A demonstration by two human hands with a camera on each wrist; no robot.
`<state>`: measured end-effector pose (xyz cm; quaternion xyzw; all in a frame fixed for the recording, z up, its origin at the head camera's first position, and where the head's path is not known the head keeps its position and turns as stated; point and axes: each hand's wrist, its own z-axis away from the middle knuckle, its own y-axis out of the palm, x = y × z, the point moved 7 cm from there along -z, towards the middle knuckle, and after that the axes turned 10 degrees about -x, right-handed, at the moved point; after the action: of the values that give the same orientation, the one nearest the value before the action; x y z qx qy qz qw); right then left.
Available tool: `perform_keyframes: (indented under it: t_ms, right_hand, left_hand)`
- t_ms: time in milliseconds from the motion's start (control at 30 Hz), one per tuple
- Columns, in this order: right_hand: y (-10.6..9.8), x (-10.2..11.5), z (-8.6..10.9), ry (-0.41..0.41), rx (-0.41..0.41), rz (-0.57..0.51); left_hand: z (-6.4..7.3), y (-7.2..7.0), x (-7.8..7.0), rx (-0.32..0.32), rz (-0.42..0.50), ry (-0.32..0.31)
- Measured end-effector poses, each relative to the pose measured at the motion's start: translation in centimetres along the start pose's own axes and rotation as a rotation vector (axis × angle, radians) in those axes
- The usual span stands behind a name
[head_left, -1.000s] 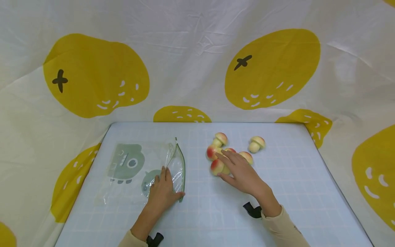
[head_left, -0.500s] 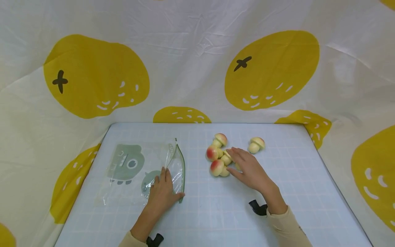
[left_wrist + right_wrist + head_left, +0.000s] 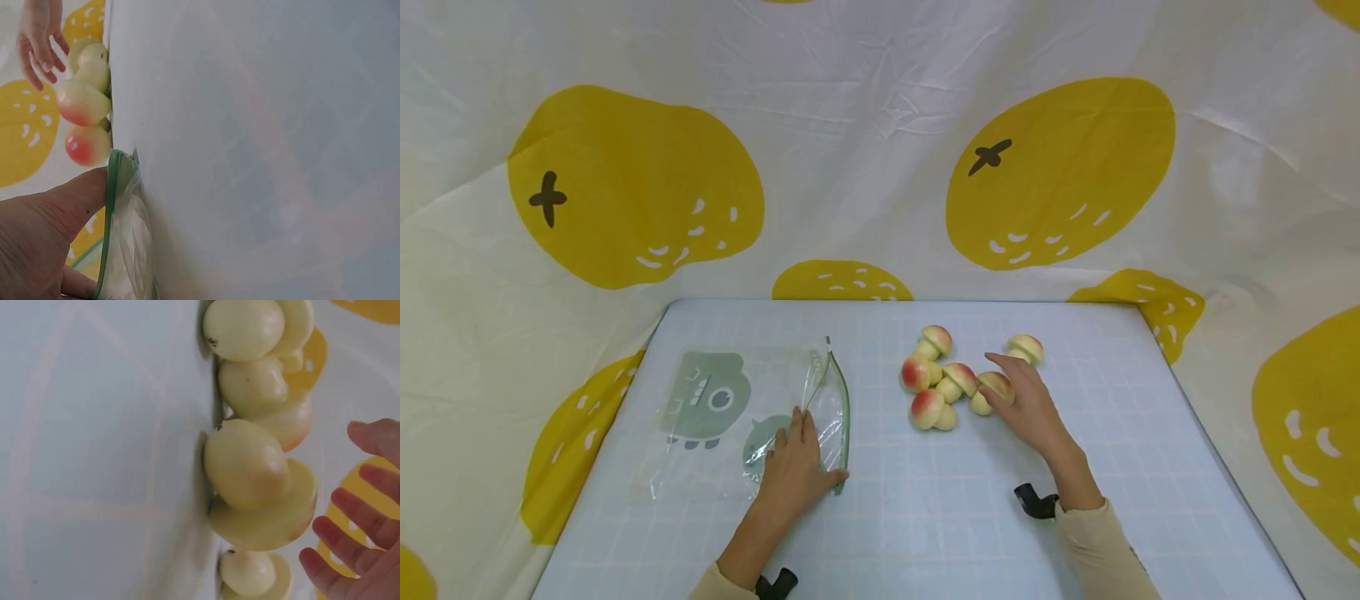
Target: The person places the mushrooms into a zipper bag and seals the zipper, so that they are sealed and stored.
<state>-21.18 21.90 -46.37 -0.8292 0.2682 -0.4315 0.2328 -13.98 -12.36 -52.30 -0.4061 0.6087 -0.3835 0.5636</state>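
Several toy mushrooms with cream stems and red-tinged caps lie on the table; four-way clustering aside, one mushroom (image 3: 928, 409) is at the group's front. My right hand (image 3: 1028, 412) hovers with spread fingers over the rightmost mushroom (image 3: 996, 386) of the group, partly hiding it. The right wrist view shows these fingers (image 3: 350, 544) apart from the mushrooms (image 3: 247, 462). On the left, a clear zip bag (image 3: 775, 375) with green animal prints lies flat. My left hand (image 3: 799, 463) rests on it near its mouth, fingers fairly straight, thumb (image 3: 81, 194) against the green zip edge (image 3: 111, 200).
Another mushroom (image 3: 1026, 347) lies alone farther back to the right, just beyond my right fingertips. The table (image 3: 925, 533) has a pale gridded cover. A white cloth (image 3: 865, 167) with yellow fruit prints hangs behind and beside it.
My right hand has moved right, off the middle of the mushroom group, uncovering more of the mushrooms. My left hand and the bag stay where they were.
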Motion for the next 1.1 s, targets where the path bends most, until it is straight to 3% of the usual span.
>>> perform_keyframes:
  t_ms: [200, 467, 833, 1100]
  right_hand:
    - [-0.2, -2.1, 0.5, 0.161, -0.047, -0.093]
    - [0.2, -5.1, 1.4, 0.416, -0.037, -0.192]
    - [1.0, -6.6, 2.1, 0.548, 0.071, -0.193]
    - [1.5, -6.4, 2.4, 0.686, 0.147, -0.398]
  left_hand:
    - [0.0, 0.1, 0.0, 0.003, 0.0, -0.001]
    - [0.0, 0.0, 0.0, 0.003, -0.003, -0.002]
    - [-0.1, 0.0, 0.0, 0.006, 0.009, -0.013]
    - [-0.1, 0.0, -0.1, 0.007, 0.005, -0.01]
